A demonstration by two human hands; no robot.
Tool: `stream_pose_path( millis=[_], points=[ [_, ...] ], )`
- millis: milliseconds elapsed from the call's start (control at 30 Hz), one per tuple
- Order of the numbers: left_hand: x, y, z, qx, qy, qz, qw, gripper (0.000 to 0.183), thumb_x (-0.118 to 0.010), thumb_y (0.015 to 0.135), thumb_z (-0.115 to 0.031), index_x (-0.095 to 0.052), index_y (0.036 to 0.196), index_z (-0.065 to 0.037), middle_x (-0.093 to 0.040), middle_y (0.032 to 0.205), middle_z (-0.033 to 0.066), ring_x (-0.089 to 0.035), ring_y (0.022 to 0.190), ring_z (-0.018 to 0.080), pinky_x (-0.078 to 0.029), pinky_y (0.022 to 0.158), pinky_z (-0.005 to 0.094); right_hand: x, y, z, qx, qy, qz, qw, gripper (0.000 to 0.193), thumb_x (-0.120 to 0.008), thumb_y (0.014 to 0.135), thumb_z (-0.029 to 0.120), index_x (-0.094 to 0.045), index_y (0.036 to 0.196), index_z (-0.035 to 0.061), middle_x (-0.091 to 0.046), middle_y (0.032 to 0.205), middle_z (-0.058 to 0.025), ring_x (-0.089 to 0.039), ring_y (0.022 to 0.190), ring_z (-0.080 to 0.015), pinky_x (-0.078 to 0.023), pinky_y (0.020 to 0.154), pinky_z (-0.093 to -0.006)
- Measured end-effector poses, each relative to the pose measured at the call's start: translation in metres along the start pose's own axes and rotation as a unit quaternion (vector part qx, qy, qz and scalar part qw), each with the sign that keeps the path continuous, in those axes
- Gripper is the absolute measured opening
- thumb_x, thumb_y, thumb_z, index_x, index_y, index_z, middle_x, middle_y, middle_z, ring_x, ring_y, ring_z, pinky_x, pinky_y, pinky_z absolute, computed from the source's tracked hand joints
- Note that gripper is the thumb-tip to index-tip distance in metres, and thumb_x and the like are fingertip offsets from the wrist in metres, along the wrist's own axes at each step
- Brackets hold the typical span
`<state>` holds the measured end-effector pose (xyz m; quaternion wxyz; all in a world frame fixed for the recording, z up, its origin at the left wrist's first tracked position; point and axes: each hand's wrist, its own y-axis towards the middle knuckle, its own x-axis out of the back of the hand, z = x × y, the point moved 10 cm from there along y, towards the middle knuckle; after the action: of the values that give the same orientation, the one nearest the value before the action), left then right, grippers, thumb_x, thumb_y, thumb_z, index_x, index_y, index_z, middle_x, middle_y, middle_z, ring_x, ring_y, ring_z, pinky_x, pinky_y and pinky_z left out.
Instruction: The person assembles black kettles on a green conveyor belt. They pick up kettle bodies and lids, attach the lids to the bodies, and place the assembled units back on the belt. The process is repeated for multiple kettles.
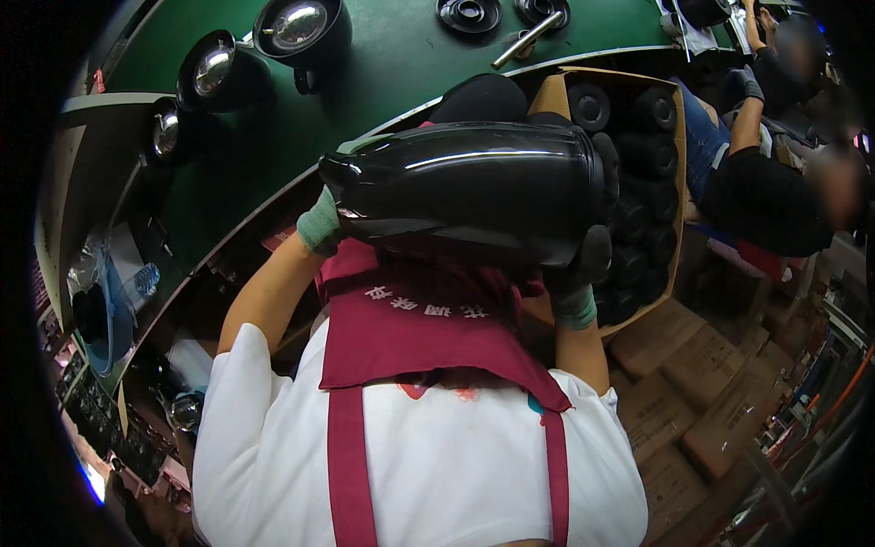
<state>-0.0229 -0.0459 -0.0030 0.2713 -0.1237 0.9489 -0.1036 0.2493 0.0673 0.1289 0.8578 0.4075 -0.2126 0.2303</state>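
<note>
A large glossy black jug body (465,187) lies on its side in front of my chest, its spout pointing left and its wide base to the right. My left hand (321,223), in a green glove, grips the spout end; the jug hides most of its fingers. At the base my right hand (583,273), in a green glove with dark fingers, is closed round the rim. Both hands hold the jug off the table, level and sideways.
Black vessels with shiny insides (296,25) stand on the green table (383,64), near black round parts (468,13) and a metal tube (527,40). A carton (679,182) of black cylinders is at right. Brown boxes (702,365) lie beyond; a co-worker (761,182) sits nearby.
</note>
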Motion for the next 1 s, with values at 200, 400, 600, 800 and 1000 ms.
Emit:
stream_pose_path(
  millis=[200, 400, 600, 800, 1000],
  points=[
    [-0.004, -0.004, -0.031, -0.096, 0.121, -0.032, 0.987, 0.034, -0.072, 0.094, -0.013, -0.068, 0.126, -0.001, -0.073, 0.115, 0.0066, -0.069, 0.1, 0.0154, -0.059, 0.092, 0.0349, -0.009, 0.032, -0.022, -0.26, 0.199, 0.01, 0.945, 0.074, -0.07, 0.095, 0.021, -0.035, 0.157, -0.0013, -0.054, 0.145, -0.0157, -0.059, 0.122, -0.0233, -0.047, 0.108, -0.0397],
    [0.005, -0.021, 0.026, -0.015, -0.061, 0.076, 0.995, 0.056, -0.072, 0.094, -0.015, -0.052, 0.145, -0.004, -0.059, 0.141, 0.012, -0.061, 0.125, 0.0235, -0.051, 0.108, 0.0397, 0.013, 0.019, -0.034, -0.202, 0.125, 0.018, 0.971, 0.073, -0.064, 0.098, 0.025, -0.032, 0.159, -0.0012, -0.049, 0.151, -0.0157, -0.053, 0.13, -0.0242, -0.041, 0.113, -0.0385],
    [-0.004, -0.02, 0.035, 0.05, -0.224, 0.143, 0.963, 0.045, -0.051, 0.107, -0.015, -0.047, 0.15, -0.003, -0.055, 0.147, 0.0155, -0.059, 0.13, 0.0283, -0.05, 0.112, 0.0435, -0.01, 0.021, -0.013, -0.186, 0.182, 0.021, 0.965, 0.076, -0.066, 0.096, 0.026, -0.033, 0.159, -0.0008, -0.048, 0.152, -0.016, -0.052, 0.132, -0.025, -0.04, 0.114, -0.039],
    [-0.008, -0.021, 0.021, -0.01, -0.155, 0.169, 0.973, 0.045, -0.052, 0.106, -0.015, -0.047, 0.149, -0.003, -0.056, 0.147, 0.0157, -0.06, 0.128, 0.0268, -0.052, 0.109, 0.0417, -0.013, 0.023, -0.012, -0.189, 0.193, 0.023, 0.962, 0.079, -0.069, 0.094, 0.027, -0.033, 0.159, -0.0004, -0.047, 0.152, -0.0162, -0.05, 0.134, -0.0259, -0.039, 0.114, -0.0395],
    [0.004, 0.0, -0.022, -0.055, 0.165, -0.011, 0.985, 0.042, -0.075, 0.091, -0.015, -0.067, 0.129, 0.001, -0.073, 0.119, 0.0108, -0.07, 0.105, 0.0195, -0.058, 0.092, 0.034, -0.015, 0.028, -0.016, -0.212, 0.209, 0.022, 0.954, 0.082, -0.071, 0.091, 0.028, -0.033, 0.159, 0.0, -0.047, 0.153, -0.0164, -0.049, 0.135, -0.0268, -0.038, 0.115, -0.0399]
  ],
)
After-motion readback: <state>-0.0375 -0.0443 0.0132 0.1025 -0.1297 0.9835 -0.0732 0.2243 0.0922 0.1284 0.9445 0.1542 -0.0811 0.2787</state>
